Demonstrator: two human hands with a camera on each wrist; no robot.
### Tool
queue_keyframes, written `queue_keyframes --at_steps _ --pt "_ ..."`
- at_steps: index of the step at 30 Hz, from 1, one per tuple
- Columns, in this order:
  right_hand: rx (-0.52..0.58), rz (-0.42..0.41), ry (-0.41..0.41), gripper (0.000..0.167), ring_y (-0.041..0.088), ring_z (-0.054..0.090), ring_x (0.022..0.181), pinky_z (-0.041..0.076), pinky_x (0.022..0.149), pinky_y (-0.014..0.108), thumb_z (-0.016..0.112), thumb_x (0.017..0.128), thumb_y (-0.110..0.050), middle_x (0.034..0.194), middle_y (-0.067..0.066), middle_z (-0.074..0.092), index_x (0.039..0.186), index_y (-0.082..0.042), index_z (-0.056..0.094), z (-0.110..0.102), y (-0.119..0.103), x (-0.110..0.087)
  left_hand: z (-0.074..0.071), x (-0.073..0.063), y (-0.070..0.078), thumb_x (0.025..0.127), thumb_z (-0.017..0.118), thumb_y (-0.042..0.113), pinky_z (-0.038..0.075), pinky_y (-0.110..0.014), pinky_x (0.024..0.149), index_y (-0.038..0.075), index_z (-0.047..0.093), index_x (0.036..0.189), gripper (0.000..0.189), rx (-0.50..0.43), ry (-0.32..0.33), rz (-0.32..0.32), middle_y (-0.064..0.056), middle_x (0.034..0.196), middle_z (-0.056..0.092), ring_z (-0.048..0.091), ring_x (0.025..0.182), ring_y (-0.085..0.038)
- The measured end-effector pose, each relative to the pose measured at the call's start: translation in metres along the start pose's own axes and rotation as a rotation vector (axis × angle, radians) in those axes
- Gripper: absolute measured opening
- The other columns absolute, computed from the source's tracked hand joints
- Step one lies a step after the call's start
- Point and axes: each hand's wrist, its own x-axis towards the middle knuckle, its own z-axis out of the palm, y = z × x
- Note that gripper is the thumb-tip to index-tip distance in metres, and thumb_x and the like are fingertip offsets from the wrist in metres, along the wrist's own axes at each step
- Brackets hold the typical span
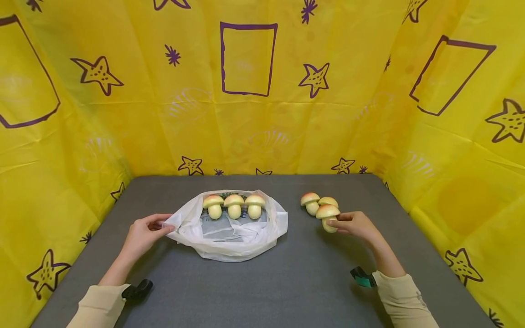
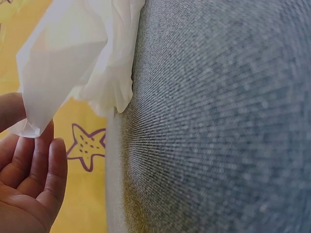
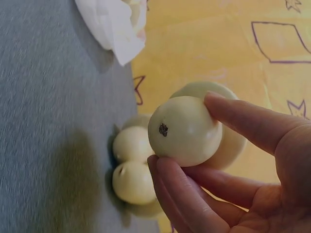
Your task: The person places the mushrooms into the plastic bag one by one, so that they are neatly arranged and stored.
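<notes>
A white plastic bag lies on the table with its mouth spread wide. Inside it, three toy mushrooms with pale stems and yellow-red caps sit side by side along the far edge. My left hand pinches the bag's left corner between thumb and fingers; the left wrist view shows that pinched plastic close up. To the right of the bag, my right hand grips a mushroom by its stem, the dark-marked stem end facing the wrist camera. Two more mushrooms lie just behind it, one partly hidden.
The dark grey table runs back to a yellow cloth printed with purple stars and frames, which also hangs at both sides. A black wrist device sits at the left cuff, and a black-and-green one at the right.
</notes>
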Motion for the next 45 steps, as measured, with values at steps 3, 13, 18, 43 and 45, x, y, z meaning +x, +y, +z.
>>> queue_keyframes --at_steps 3,13,18,43,45 --pt "0.007 -0.013 -0.007 0.063 0.027 0.068 0.094 0.053 0.085 0.038 0.070 0.085 -0.034 0.123 0.030 0.057 0.124 0.014 0.054 0.005 -0.004 0.002 0.001 -0.001 0.000 0.081 0.075 0.028 0.048 -0.017 0.060 0.010 0.070 0.110 0.035 -0.001 0.000 -0.002 -0.008 0.090 0.067 0.055 0.071 -0.003" --pt "0.076 -0.064 -0.020 0.047 0.018 0.069 0.083 0.055 0.081 0.039 0.072 0.084 -0.027 0.105 0.019 0.066 0.108 0.012 0.064 0.020 -0.021 0.009 0.002 0.000 0.002 0.080 0.077 0.025 0.048 -0.017 0.060 0.007 0.070 0.108 0.034 -0.004 0.019 0.011 -0.008 0.084 0.067 0.056 0.069 -0.003" --pt "0.082 -0.072 -0.020 0.043 0.014 0.068 0.079 0.056 0.077 0.035 0.074 0.082 -0.029 0.091 0.007 0.067 0.102 0.009 0.066 0.028 -0.029 0.015 0.003 0.000 0.002 0.079 0.077 0.025 0.048 -0.017 0.060 0.007 0.070 0.108 0.034 0.001 0.022 0.007 -0.006 0.083 0.067 0.056 0.069 -0.002" --pt "0.105 -0.123 -0.094 0.035 0.014 0.068 0.079 0.056 0.076 0.033 0.075 0.081 -0.027 0.087 0.004 0.068 0.094 0.005 0.069 0.067 -0.072 0.034 0.003 0.001 0.001 0.080 0.076 0.027 0.048 -0.017 0.061 0.008 0.070 0.109 0.035 0.010 0.001 0.001 -0.007 0.086 0.065 0.055 0.071 -0.003" --pt "0.106 -0.125 -0.105 0.038 0.016 0.069 0.081 0.056 0.077 0.034 0.074 0.082 -0.027 0.093 0.008 0.069 0.098 0.006 0.069 0.070 -0.076 0.035 0.002 0.002 0.001 0.080 0.076 0.026 0.048 -0.017 0.061 0.008 0.070 0.110 0.035 0.006 -0.002 0.001 -0.007 0.086 0.065 0.055 0.071 -0.003"
